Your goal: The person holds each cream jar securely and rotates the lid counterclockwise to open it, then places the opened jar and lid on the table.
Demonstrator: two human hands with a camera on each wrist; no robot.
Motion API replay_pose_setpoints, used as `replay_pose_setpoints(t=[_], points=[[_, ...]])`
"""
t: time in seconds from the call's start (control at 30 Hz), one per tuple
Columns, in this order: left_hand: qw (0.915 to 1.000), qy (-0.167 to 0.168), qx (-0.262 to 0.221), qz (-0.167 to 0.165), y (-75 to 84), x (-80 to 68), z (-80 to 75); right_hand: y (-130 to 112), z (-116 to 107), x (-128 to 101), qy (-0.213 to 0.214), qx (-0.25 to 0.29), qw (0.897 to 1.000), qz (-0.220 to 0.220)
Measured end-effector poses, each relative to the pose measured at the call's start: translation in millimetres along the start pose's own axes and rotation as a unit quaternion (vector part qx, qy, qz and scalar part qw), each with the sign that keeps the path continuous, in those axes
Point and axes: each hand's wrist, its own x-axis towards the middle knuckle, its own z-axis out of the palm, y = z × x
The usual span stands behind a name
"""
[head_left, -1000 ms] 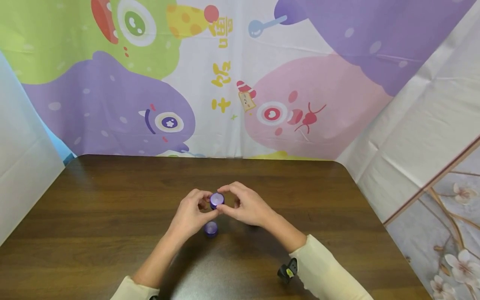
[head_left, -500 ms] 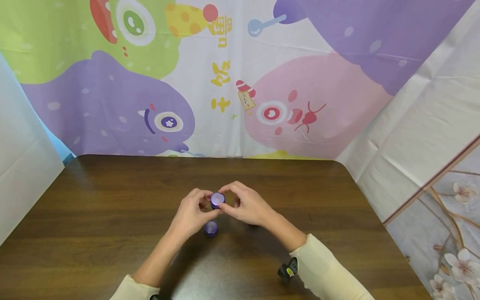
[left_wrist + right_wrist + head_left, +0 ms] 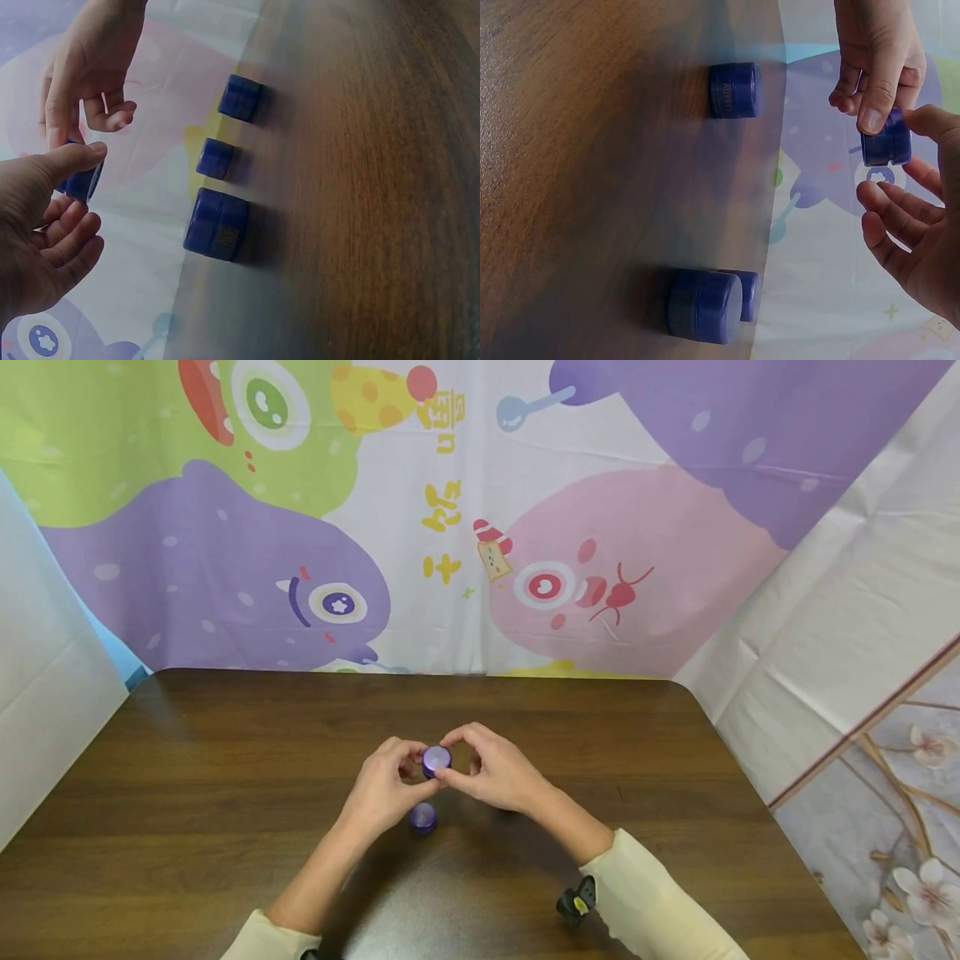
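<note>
A small purple cosmetic jar (image 3: 437,762) with a pale shiny lid is held above the table between both hands. My left hand (image 3: 381,783) pinches it from the left with thumb and fingers. From the right, my right hand (image 3: 491,768) pinches it between thumb and index finger. In the right wrist view a narrow seam runs around the held jar (image 3: 887,142). Another purple jar (image 3: 423,817) stands on the table just below the hands in the head view.
Jars of differing size stand on the brown table (image 3: 225,793): a larger blue jar (image 3: 216,224), a small jar (image 3: 215,159) and a third jar (image 3: 241,98) in the left wrist view. A cartoon-printed curtain (image 3: 420,635) hangs behind the table's far edge.
The held jar and the right fingertips have shifted very slightly to the right. Both hands keep their hold, and the jar on the table stays in place.
</note>
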Motion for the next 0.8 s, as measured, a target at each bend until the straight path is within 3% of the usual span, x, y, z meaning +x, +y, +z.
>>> replay_pose_setpoints(t=[0.8], points=[[0.9999,-0.002,0.0,-0.013,-0.3,-0.8,1.1,1.1,-0.9,-0.5,-0.007,0.001,1.0,-0.013]])
